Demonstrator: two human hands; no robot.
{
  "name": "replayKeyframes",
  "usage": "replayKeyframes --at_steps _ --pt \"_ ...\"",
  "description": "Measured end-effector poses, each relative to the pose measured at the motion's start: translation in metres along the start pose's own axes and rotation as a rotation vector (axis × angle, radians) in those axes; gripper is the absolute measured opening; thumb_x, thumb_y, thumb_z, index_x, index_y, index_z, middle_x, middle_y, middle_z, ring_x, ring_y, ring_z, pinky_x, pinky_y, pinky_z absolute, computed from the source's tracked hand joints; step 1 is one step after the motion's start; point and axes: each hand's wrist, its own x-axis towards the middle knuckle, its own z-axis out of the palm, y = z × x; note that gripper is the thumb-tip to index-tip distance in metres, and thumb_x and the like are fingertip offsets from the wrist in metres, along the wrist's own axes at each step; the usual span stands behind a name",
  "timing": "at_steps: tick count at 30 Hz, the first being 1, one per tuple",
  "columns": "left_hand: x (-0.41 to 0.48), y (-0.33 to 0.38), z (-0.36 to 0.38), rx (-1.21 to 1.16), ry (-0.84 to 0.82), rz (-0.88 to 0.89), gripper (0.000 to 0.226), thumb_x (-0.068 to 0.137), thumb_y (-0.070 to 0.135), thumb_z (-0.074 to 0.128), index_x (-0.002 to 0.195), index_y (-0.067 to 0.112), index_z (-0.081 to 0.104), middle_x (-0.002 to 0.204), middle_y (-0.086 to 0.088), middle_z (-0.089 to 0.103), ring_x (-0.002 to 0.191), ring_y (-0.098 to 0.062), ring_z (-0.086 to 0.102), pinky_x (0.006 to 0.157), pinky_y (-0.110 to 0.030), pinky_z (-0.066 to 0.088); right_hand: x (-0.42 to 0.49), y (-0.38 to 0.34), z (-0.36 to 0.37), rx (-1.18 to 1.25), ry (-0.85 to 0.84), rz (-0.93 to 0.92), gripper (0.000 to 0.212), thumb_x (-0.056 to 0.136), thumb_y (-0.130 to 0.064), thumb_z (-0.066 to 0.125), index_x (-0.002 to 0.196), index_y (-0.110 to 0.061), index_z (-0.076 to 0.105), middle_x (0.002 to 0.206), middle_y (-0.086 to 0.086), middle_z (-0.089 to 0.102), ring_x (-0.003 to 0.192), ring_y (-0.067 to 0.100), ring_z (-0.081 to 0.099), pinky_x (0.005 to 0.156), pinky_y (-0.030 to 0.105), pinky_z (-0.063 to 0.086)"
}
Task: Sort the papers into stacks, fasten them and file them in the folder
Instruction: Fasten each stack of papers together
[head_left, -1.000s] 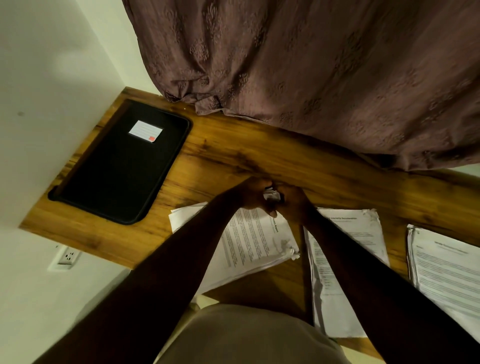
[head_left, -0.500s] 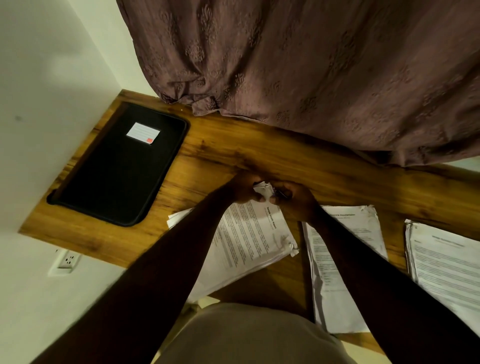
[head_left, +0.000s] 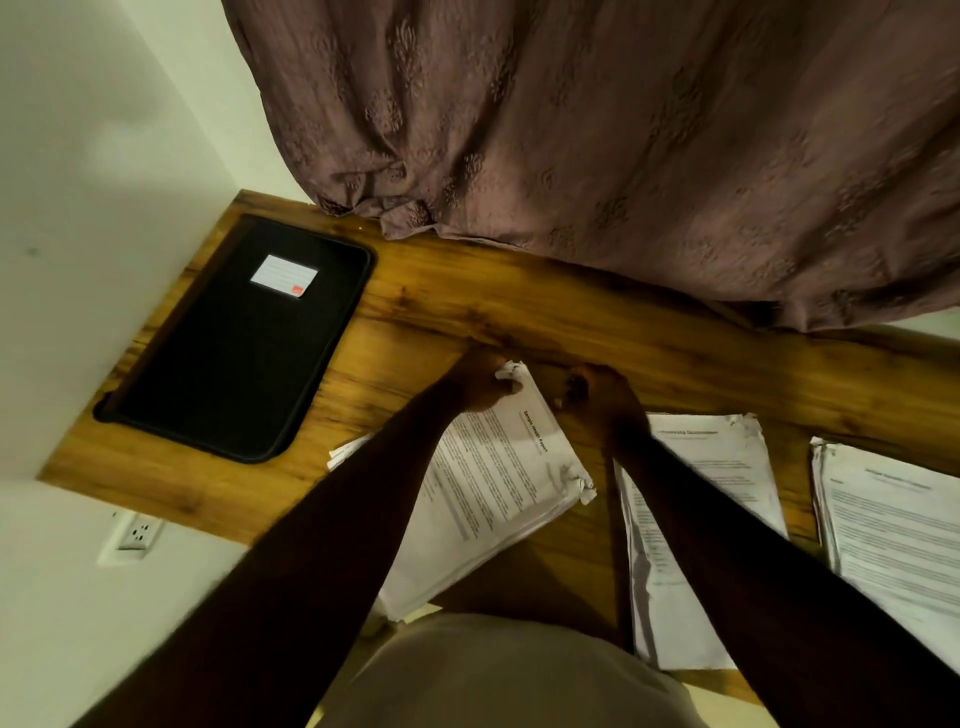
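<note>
Three stacks of printed papers lie on the wooden table (head_left: 524, 312). My left hand (head_left: 480, 385) pinches the crumpled top corner of the left paper stack (head_left: 498, 467), which lies askew. My right hand (head_left: 605, 402) hovers just right of that corner, above the top of the middle stack (head_left: 727, 467); its fingers are curled round a small dark object (head_left: 574, 384), too dim to identify. The right stack (head_left: 893, 519) lies untouched at the frame's edge. A black zipped folder (head_left: 234, 353) with a white label lies shut at the table's left end.
A brown patterned curtain (head_left: 623, 156) hangs over the table's back edge. A white wall borders the table on the left, with a power outlet (head_left: 136, 532) below the tabletop. My lap fills the bottom centre.
My hands were together on the left stack's top corner. The right hand has since drawn away to the right, and the left hand stays on the corner.
</note>
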Motion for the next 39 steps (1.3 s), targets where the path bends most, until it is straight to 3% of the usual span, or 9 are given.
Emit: replayKeyframes --at_steps 3,12,14,16,19,21,28,33,39 --pt "-0.002 -0.006 -0.006 0.02 0.049 0.002 0.022 0.1 0.022 0.06 0.11 0.003 0.067 0.109 -0.014 0.068 0.099 -0.022 0.064 0.062 -0.014 0.044 -0.001 -0.005 0.005 -0.154 0.056 -0.003 0.033 0.092 -0.038 0.066 0.117 -0.018 0.06 0.119 0.008 0.063 0.113 0.03 0.059 0.092 0.043 0.053" --pt "-0.014 -0.023 -0.03 -0.209 0.159 0.038 0.013 0.099 0.021 0.061 0.105 0.012 0.067 0.108 -0.012 0.07 0.097 -0.026 0.068 0.084 -0.041 0.056 -0.008 -0.001 0.007 -0.178 0.196 -0.07 0.041 0.094 -0.04 0.061 0.13 -0.023 0.054 0.132 0.006 0.057 0.128 0.029 0.047 0.105 0.05 0.044" --pt "-0.018 -0.024 -0.035 -0.313 0.173 0.025 0.009 0.099 0.02 0.061 0.103 0.013 0.066 0.103 -0.01 0.07 0.091 -0.024 0.068 0.08 -0.038 0.056 -0.018 -0.013 -0.002 0.154 0.195 -0.08 0.036 0.097 -0.049 0.058 0.113 -0.018 0.064 0.108 0.008 0.068 0.103 0.012 0.063 0.088 0.044 0.052" --pt "-0.021 -0.024 -0.039 -0.452 0.183 0.014 0.01 0.099 0.019 0.062 0.102 0.011 0.066 0.098 -0.01 0.071 0.086 -0.023 0.07 0.076 -0.036 0.056 -0.027 -0.023 -0.013 0.646 0.175 -0.019 0.059 0.09 -0.063 0.054 0.095 -0.005 0.068 0.085 0.016 0.069 0.075 0.013 0.067 0.073 0.044 0.054" --pt "-0.022 -0.026 -0.042 -0.665 0.264 -0.002 0.013 0.098 0.013 0.063 0.107 0.003 0.067 0.096 -0.012 0.071 0.083 -0.023 0.07 0.076 -0.035 0.056 -0.035 -0.028 -0.017 1.207 0.0 0.127 0.077 0.085 -0.074 0.055 0.135 -0.015 0.061 0.134 0.011 0.064 0.119 0.03 0.064 0.102 0.057 0.049" --pt "-0.023 -0.027 -0.042 -0.778 0.306 -0.029 0.014 0.097 0.011 0.065 0.105 0.0 0.066 0.091 -0.011 0.072 0.08 -0.021 0.072 0.075 -0.033 0.057 -0.041 -0.029 -0.015 1.389 -0.158 0.118 0.07 0.091 -0.066 0.053 0.141 -0.017 0.056 0.141 0.016 0.058 0.126 0.039 0.058 0.103 0.059 0.046" --pt "-0.023 -0.037 -0.043 -1.066 0.334 -0.27 0.04 0.082 0.028 0.076 0.115 0.007 0.066 0.12 -0.021 0.069 0.11 -0.042 0.067 0.098 -0.065 0.05 -0.062 -0.022 -0.002 1.144 -0.212 0.058 0.043 0.089 -0.007 0.07 0.131 -0.011 0.062 0.123 0.01 0.071 0.114 0.033 0.067 0.093 0.052 0.056" --pt "-0.033 -0.035 -0.028 -1.015 0.333 -0.281 0.033 0.095 0.009 0.064 0.127 0.0 0.059 0.124 -0.024 0.066 0.11 -0.042 0.065 0.097 -0.062 0.051 -0.075 -0.004 0.011 0.993 -0.162 0.002 0.05 0.088 -0.007 0.073 0.135 -0.014 0.058 0.129 0.006 0.068 0.118 0.026 0.065 0.097 0.05 0.055" --pt "-0.048 -0.04 0.011 -0.576 0.353 -0.326 0.032 0.083 0.013 0.078 0.112 0.003 0.069 0.112 -0.01 0.073 0.1 -0.032 0.071 0.09 -0.05 0.059 -0.091 0.01 0.01 0.918 -0.092 0.119 0.04 0.087 -0.014 0.075 0.126 -0.011 0.066 0.12 0.007 0.072 0.109 0.026 0.069 0.097 0.053 0.054"
